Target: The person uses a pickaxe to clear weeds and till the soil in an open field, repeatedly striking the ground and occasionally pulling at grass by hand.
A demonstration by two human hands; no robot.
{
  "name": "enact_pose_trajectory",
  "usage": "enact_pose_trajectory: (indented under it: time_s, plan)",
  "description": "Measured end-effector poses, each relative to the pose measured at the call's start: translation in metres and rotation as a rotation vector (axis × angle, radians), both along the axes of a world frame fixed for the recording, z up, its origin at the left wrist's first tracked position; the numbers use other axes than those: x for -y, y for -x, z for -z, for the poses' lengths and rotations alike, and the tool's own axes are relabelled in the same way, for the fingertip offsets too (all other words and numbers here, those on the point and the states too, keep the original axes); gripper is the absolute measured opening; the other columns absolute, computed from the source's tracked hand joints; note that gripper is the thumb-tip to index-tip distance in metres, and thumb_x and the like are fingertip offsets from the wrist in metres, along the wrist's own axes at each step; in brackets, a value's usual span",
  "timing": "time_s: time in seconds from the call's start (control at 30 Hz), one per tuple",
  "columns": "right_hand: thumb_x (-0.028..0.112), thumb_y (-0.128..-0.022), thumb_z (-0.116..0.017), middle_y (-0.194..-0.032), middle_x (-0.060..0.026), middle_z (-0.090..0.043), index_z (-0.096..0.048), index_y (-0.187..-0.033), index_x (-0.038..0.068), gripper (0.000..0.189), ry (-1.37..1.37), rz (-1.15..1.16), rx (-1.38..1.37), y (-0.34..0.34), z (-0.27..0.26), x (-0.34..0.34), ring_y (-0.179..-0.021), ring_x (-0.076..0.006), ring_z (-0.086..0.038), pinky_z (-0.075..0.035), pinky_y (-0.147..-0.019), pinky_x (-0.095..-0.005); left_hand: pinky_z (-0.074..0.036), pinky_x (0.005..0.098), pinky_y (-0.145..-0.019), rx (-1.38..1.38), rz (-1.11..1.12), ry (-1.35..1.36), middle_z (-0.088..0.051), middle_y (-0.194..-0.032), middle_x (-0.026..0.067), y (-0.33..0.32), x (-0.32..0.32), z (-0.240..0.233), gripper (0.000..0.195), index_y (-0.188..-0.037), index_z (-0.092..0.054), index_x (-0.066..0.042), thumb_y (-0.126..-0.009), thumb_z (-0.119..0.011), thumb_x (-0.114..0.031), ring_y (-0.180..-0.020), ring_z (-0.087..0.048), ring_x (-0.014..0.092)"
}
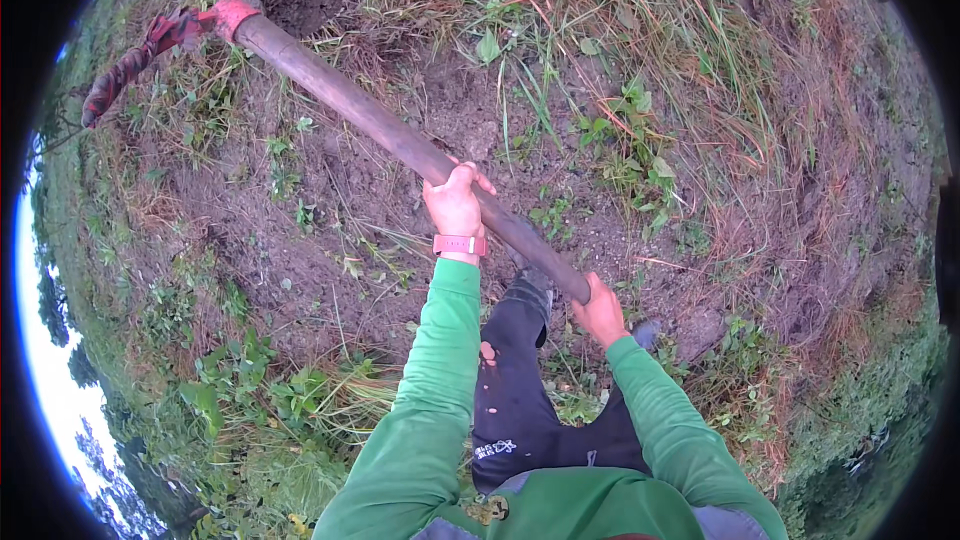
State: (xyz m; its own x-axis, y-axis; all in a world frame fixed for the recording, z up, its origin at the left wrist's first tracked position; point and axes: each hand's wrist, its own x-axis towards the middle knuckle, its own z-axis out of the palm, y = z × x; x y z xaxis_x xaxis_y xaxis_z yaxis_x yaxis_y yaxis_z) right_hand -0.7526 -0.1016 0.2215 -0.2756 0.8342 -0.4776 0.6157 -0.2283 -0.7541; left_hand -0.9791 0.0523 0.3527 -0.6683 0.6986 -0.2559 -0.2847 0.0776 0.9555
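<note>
A long wooden handle (352, 101) slants from upper left down towards my body. At its far end is a red pick or mattock head (234, 13). One arm of the head (124, 75) sticks out to the left, wrapped in dark and reddish cloth; whatever is on the opposite side is hard to make out against dark soil and roots. My left hand (454, 202) grips the handle around its lower middle, a pink band at the wrist. Around the handle's near end, my right hand (600, 313) is closed.
Bare brown soil (360, 202) with small weeds lies beneath the handle. Cut or flattened grass (675, 52) covers the upper right. Leafy plants (247, 375) grow at lower left. My boot (531, 286) stands close under the handle, between my hands.
</note>
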Motion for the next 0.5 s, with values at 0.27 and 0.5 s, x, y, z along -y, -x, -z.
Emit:
enact_pose_trajectory:
  time_s: [0.27, 0.5]
  plan:
    - [0.017, -0.076, -0.066, -0.089, -0.0285, -0.063, -0.044, -0.112, -0.004, 0.047, 0.337, -0.137, 0.19, -0.003, -0.028, 0.062, -0.089, -0.0431, -0.062, -0.049, -0.079, -0.0489, -0.047, 0.0416, -0.042, 0.249, 0.125, 0.743, -0.048, -0.06, 0.0064, 0.038, 0.004, 0.178, 0.007, -0.079, -0.05, -0.003, -0.08, -0.055, -0.008, -0.046, -0.051, 0.021]
    - [0.022, -0.082, -0.058, -0.077, -0.0342, -0.06, -0.038, -0.101, -0.015, 0.047, 0.405, -0.291, 0.012, 0.021, -0.264, -0.029, -0.074, -0.0484, -0.062, -0.05, -0.073, -0.0513, -0.05, 0.0402, -0.049, 0.484, 0.422, 0.525, -0.052, -0.064, 0.0052, 0.071, -0.051, 0.071, 0.009, -0.076, -0.053, -0.005, -0.08, -0.058, -0.011, -0.052, -0.054, 0.021]
